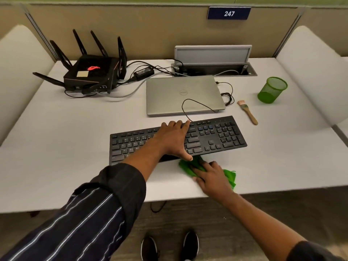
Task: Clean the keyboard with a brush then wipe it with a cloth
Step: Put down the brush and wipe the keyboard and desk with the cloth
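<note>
below the desk [66, 147] edge, on the near side of the keyboard [222, 136], two dark shoes [190, 243] stand on the floor. just in front of the keyboard's near edge, toward its middle, the right hand [211, 178] lies on a bunched green cloth [228, 176], fingers stretched out and pressing it to the desk; the cloth's far end touches the keyboard's edge. the left hand [173, 140], coming out of a striped dark sleeve [84, 213], is spread flat across the middle of the keyboard, fingertips at its far edge and thumb at its near edge, grasping nothing. behind the keyboard lies a closed silver laptop [180, 91], with a thin black cable [197, 104] looping over its lid. right of the keyboard's far corner the wooden brush [247, 112] lies on the desk, apart from both hands, and beyond it stands a green mesh cup [272, 90]. far behind the keyboard's left end sits a black router [92, 72].
</note>
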{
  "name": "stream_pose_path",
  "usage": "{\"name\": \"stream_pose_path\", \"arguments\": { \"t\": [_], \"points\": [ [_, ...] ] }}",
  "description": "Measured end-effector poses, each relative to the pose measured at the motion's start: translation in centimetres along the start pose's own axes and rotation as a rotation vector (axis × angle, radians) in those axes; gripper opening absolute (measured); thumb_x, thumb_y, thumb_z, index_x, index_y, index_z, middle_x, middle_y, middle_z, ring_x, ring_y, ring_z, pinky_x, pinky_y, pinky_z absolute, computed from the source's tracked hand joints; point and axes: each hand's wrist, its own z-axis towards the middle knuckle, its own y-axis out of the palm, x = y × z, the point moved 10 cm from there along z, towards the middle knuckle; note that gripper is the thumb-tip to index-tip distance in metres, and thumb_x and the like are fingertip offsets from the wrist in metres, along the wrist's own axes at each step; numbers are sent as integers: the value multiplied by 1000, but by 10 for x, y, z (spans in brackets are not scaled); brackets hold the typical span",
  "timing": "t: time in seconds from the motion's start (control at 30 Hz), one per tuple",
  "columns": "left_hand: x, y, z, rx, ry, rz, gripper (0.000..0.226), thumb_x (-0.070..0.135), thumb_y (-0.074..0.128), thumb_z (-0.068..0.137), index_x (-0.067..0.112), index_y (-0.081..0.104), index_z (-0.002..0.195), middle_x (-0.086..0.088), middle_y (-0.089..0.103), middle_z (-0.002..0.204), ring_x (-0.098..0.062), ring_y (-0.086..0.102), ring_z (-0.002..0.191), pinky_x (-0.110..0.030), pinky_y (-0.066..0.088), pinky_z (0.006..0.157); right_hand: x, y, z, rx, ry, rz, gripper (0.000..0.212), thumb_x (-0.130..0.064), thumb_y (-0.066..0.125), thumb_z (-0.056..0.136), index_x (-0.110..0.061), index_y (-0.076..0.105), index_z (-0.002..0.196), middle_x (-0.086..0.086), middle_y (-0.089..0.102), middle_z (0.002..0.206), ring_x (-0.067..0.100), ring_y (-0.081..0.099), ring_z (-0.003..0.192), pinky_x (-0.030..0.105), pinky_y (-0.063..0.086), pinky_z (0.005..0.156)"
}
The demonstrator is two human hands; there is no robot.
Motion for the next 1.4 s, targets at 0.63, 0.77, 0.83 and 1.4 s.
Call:
{"name": "stream_pose_path", "arguments": {
  "t": [0.63, 0.77, 0.83, 1.4],
  "points": [
    [-16, 48, 29, -66, 53, 14, 140, 79, 75, 64, 14, -2, 162, -17, 23, 163, -36, 27, 146, -54, 25, 119, -22, 2, -23, 28, -62, 41, 43, -53, 45, 90, -41, 61, 128, -2, 62, 129, 20, 55, 87, 35, 55, 68],
    [-12, 56, 38, -68, 68, 3, 139, 77, 76, 65, 15, -1, 162, -18, 24, 162, -37, 27, 146, -54, 25, 119, -20, 6, -26, -2, -86, 64, 44, -54, 44, 93, -43, 55, 134, -3, 58, 136, 19, 54, 92, 36, 52, 76],
    [-11, 59, 41, -68, 66, -14, 138, 74, 77, 66, 16, -2, 162, -17, 23, 163, -37, 26, 147, -55, 24, 119, -16, 4, -27, -1, -73, 81, 44, -54, 43, 94, -43, 54, 136, -4, 57, 138, 19, 53, 95, 36, 51, 80],
    [-12, 72, -59, 500, 106, -137, 51, 35, 64, 92, 7, 61, 135, -20, 60, 135, -37, 58, 121, -50, 49, 103, 26, -19, -23, 133, 118, 22, 48, -51, 41, 93, -35, 56, 136, 9, 59, 133, 30, 59, 103, 45, 54, 81]
  ]
}}
